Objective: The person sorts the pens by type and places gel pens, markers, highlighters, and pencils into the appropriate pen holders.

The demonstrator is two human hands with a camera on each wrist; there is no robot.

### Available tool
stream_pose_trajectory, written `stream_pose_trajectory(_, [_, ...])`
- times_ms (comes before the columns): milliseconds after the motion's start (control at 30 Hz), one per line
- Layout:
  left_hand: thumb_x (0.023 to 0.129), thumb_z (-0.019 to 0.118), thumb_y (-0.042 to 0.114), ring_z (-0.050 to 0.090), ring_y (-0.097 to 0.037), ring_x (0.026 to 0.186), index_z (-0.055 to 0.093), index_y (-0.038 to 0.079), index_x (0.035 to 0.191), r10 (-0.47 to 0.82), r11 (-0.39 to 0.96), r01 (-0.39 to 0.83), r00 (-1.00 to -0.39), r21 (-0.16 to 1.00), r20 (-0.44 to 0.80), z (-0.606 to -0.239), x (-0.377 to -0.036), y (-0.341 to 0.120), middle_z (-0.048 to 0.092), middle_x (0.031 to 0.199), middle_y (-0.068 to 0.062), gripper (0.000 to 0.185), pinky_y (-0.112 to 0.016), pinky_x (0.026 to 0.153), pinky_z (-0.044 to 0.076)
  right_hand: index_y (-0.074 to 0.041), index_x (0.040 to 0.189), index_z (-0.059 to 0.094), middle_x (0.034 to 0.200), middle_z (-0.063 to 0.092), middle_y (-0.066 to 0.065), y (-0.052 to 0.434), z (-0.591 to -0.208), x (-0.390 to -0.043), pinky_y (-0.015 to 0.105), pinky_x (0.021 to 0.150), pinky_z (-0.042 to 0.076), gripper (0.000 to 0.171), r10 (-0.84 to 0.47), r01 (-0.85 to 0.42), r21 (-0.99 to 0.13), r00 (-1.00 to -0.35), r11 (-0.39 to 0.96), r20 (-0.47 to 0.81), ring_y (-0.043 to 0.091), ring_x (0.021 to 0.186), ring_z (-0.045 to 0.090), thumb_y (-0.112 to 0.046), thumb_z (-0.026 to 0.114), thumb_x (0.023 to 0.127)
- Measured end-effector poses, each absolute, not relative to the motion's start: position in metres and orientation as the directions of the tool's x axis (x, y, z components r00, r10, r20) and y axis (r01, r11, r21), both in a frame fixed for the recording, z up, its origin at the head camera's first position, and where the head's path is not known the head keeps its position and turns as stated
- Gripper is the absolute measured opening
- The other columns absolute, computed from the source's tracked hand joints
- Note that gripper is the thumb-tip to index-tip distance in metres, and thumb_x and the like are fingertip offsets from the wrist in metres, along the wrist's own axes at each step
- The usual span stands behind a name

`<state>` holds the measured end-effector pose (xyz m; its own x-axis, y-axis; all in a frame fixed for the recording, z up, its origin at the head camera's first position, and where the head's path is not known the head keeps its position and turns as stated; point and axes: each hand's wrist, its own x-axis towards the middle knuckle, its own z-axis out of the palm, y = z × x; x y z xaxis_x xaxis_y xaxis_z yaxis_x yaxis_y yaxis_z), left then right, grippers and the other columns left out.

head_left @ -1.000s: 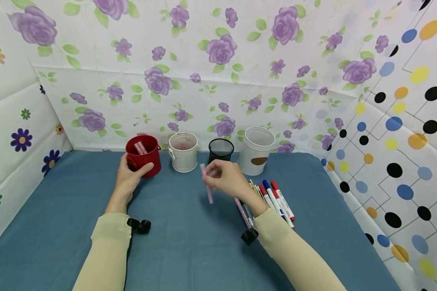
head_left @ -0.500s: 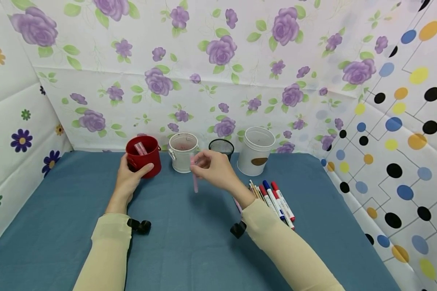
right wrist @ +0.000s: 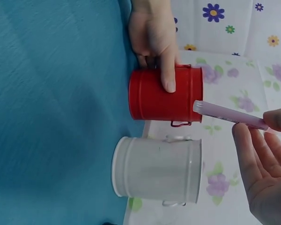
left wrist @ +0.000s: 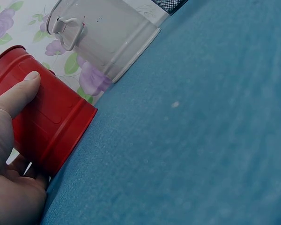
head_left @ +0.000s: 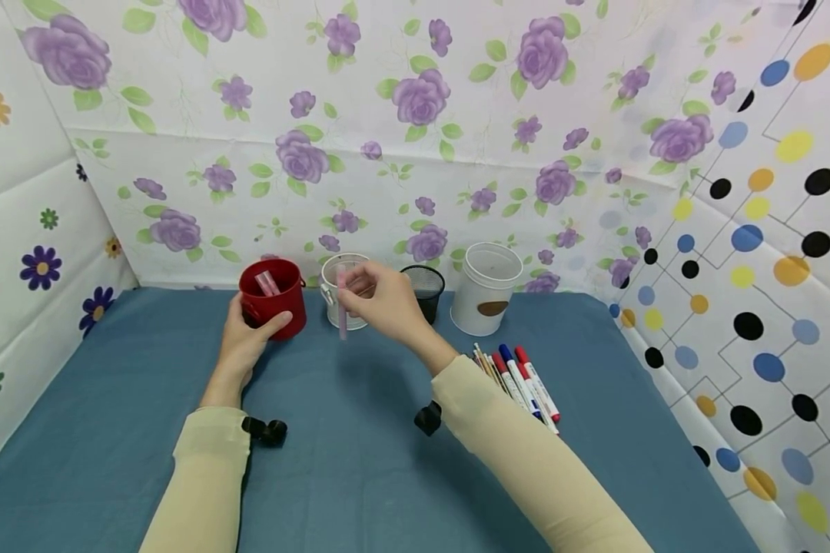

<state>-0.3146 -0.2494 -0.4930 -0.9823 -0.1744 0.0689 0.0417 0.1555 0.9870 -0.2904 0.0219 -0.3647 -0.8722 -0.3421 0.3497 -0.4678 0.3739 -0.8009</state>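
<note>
So the right hand (head_left: 386, 301) has a pink pen (head_left: 342, 306) pinched between the fingertips, held up in the air and hanging roughly upright, right in front of the white bucket (head_left: 346, 289) near the back edge of the table (head_left: 360, 461). The left hand (head_left: 244, 338) is wrapped around the red cup (head_left: 273, 296) just to the left of it, thumb pressed flat on the side, cup standing on the blue cloth. In the right wrist view the pen's free end sits just off the red cup's rim, apart from it.

The pen itself is slim, pale pink to purplish, kind of translucent looking (hard to be sure, it's a bit blurred). There's another pink stick already inside the red cup, probably the same sort of pen.

Further along the back edge: a black mesh cup (head_left: 425, 288) and a bigger white container (head_left: 486, 286). A bunch of markers (head_left: 526, 378) lies on the table toward the right side, well apart from both hands
</note>
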Motion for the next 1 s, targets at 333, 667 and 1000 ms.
stream_pose_trajectory(333, [0.095,0.081,0.039,0.029,-0.033,0.153,0.011,0.021,0.172,-0.168,0.155,0.043,-0.983,0.987,0.07,-0.494,-0.314,-0.25,0.026,0.173,-0.01,0.105,-0.056,0.123,0.037,-0.014,0.113,0.072,0.098,0.078,-0.001,-0.012,-0.352,-0.303,0.022,0.076,0.06,0.013,-0.312,-0.512,-0.765,-0.855,0.39,0.414,0.006,0.083,0.072,-0.021,0.074,0.102])
stream_pose_trajectory(667, [0.096,0.081,0.038,0.028,-0.033,0.154,0.01,0.021,0.172,-0.168,0.146,0.034,-0.984,0.989,0.059,-0.495,-0.315,-0.251,0.025,0.173,-0.009,0.105,-0.056,0.123,0.038,-0.014,0.111,0.073,0.101,0.078,0.001,-0.037,-0.349,-0.315,0.018,0.078,0.059,0.011,-0.213,-0.497,-0.785,-0.868,0.371,0.448,0.007,0.086,0.072,-0.02,0.074,0.102])
stream_pose_trajectory(1000, [0.095,0.081,0.039,0.028,-0.033,0.153,0.01,0.021,0.172,-0.159,0.14,0.032,-0.986,0.99,0.054,-0.492,-0.314,-0.25,0.025,0.173,-0.009,0.107,-0.056,0.122,0.039,-0.015,0.116,0.074,0.107,0.079,0.0,-0.055,-0.35,-0.324,0.017,0.077,0.058,0.015,-0.137,-0.452,-0.798,-0.89,0.398,0.435,0.008,0.089,0.073,-0.021,0.072,0.103])
